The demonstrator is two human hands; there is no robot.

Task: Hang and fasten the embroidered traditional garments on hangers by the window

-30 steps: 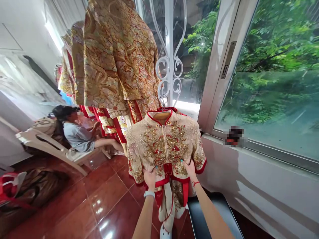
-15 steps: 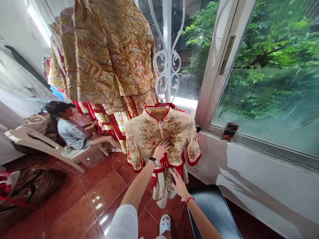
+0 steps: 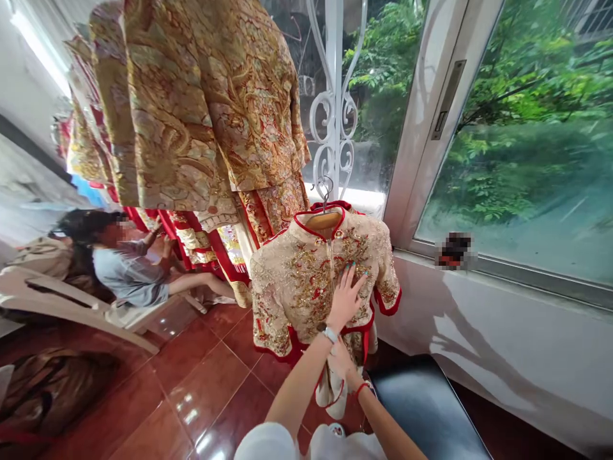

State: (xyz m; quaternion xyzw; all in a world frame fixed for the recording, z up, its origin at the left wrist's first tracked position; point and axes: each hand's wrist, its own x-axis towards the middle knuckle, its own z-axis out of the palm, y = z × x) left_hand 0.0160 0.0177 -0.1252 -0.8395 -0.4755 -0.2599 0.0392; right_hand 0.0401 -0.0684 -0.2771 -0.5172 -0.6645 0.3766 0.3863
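A short-sleeved cream jacket (image 3: 306,281) with gold embroidery and red trim hangs on a wooden hanger (image 3: 322,222) in front of me. My left hand (image 3: 345,297) lies on its front, right of the zip, with fingers stretched and spread. Just below, my right hand (image 3: 341,359) is at the jacket's lower edge. My left wrist crosses over it and hides its fingers, so I cannot see whether it grips the cloth. A cream lower garment (image 3: 330,383) with red edging hangs beneath the jacket.
Large gold embroidered garments (image 3: 191,115) hang at the left. A person (image 3: 129,262) sits on a pale chair (image 3: 81,310) beyond them. A black seat (image 3: 426,402) stands at lower right, beside the wall and window (image 3: 527,160). A brown bag (image 3: 62,390) lies on the tiled floor.
My left hand has slid rightward across the jacket's front. My right hand has come in under my left wrist, its fingers now hidden. The jacket has turned slightly, and the view has shifted.
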